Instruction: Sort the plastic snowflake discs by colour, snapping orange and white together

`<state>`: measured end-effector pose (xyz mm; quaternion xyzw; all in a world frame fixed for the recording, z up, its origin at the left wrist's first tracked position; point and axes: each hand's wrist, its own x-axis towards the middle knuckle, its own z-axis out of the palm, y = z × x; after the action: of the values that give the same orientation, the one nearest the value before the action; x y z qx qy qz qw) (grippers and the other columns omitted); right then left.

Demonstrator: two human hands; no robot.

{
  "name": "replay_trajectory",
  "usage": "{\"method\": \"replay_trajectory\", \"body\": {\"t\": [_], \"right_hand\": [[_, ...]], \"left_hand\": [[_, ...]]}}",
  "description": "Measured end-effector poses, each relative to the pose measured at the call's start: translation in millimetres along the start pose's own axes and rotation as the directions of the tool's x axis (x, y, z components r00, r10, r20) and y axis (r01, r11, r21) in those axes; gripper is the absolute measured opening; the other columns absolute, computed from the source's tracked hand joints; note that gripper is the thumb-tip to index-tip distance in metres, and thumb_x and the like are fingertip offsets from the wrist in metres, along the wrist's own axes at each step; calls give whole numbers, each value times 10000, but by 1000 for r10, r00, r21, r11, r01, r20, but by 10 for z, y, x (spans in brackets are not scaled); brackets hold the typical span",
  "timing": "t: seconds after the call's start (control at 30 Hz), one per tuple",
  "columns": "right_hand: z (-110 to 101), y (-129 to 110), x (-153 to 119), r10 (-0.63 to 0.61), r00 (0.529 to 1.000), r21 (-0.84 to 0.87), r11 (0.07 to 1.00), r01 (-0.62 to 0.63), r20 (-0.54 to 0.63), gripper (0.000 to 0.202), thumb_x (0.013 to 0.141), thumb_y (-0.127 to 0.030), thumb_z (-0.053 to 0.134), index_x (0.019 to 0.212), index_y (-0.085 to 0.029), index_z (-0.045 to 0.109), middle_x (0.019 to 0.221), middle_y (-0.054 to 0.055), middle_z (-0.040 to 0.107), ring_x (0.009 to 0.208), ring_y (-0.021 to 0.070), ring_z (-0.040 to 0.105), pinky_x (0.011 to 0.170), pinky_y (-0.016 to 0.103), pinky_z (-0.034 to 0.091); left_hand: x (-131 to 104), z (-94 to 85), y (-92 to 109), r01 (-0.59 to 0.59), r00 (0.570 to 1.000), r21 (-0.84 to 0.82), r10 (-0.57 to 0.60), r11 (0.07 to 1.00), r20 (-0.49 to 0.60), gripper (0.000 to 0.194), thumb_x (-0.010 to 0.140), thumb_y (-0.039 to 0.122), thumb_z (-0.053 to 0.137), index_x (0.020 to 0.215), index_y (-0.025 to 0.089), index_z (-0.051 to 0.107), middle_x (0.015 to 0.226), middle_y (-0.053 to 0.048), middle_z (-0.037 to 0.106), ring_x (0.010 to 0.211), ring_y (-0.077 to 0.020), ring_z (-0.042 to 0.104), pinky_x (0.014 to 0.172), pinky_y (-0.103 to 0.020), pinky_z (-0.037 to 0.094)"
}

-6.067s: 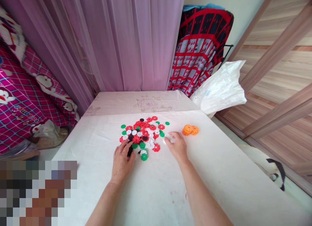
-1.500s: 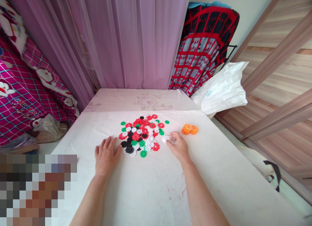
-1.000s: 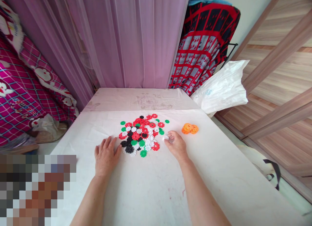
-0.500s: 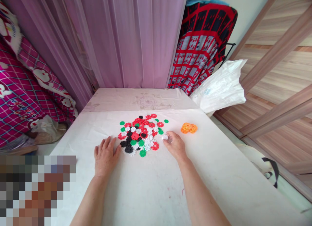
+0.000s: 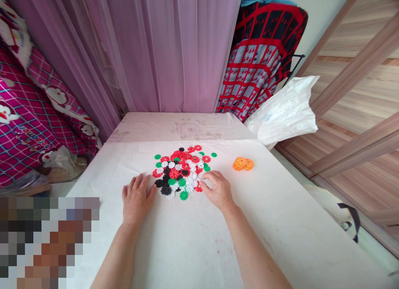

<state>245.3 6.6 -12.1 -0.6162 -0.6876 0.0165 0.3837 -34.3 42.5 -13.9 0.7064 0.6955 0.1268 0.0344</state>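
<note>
A loose pile of notched discs (image 5: 173,173) in red, white, black and green lies mid-table, many overlapping, as 2 bare hands work from the near side. The right hand (image 5: 218,190) is at the pile's right edge, its thumb and forefinger curved toward each other by the white discs (image 5: 190,183); whether a disc is pinched there cannot be told. At left, the left hand (image 5: 136,199) rests back up on the table (image 5: 183,243), fingers slightly spread and gripping nothing, its thumb beside the black discs (image 5: 166,189). 1 green disc (image 5: 214,155) lies at the far right of the pile. Farther right, orange discs (image 5: 243,164) form a small separate heap. Beyond the table hang a purple curtain (image 5: 174,52) and a red-and-black cloth (image 5: 252,60), with a white bag (image 5: 283,110) beside the table's far right corner.
</note>
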Motion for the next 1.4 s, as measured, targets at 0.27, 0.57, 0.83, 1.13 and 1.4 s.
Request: {"method": "replay_trajectory", "body": {"t": [0.27,0.57,0.83,1.13,1.4], "right_hand": [[169,-275,-41,-32,972,19,999,29,231,192,737,-135,725,881,-253,677,943,7,747,949,220,626,864,338,483],[155,-322,-16,-18,963,-30,999,27,268,202,754,-143,720,923,-249,685,946,18,741,962,227,620,866,345,477],[198,-319,-25,20,968,-71,997,-2,251,284,735,-144,709,999,-239,665,992,35,735,986,249,614,878,374,472],[253,-300,-34,34,978,-4,999,-34,208,367,697,-125,678,1039,-248,631,941,6,743,930,239,634,869,378,483],[-121,308,19,342,934,41,940,-340,-101,399,718,-307,656,1107,-245,590,956,27,739,912,229,653,850,384,508]], "left_hand": [[2,3,4,5,1000,-7,-5,1000,10,501,982,424,394,1411,213,544,1544,-95,470,1454,-304,358,1195,-557,245],[2,42,-23,-8,1000,-17,7,1000,-20,492,978,429,404,1397,221,557,1534,-99,483,1444,-307,375,1189,-557,256],[-5,30,-7,-20,1000,-4,20,1000,-15,499,980,425,392,1408,220,547,1536,-97,481,1444,-305,374,1189,-551,258],[-7,12,7,-17,1000,-17,16,1000,-16,498,978,425,395,1402,216,553,1532,-106,484,1442,-307,377,1188,-561,257],[-10,9,3,-18,1000,-15,18,1000,-22,487,979,421,391,1397,231,556,1530,-96,490,1438,-299,383,1186,-546,261]]}}
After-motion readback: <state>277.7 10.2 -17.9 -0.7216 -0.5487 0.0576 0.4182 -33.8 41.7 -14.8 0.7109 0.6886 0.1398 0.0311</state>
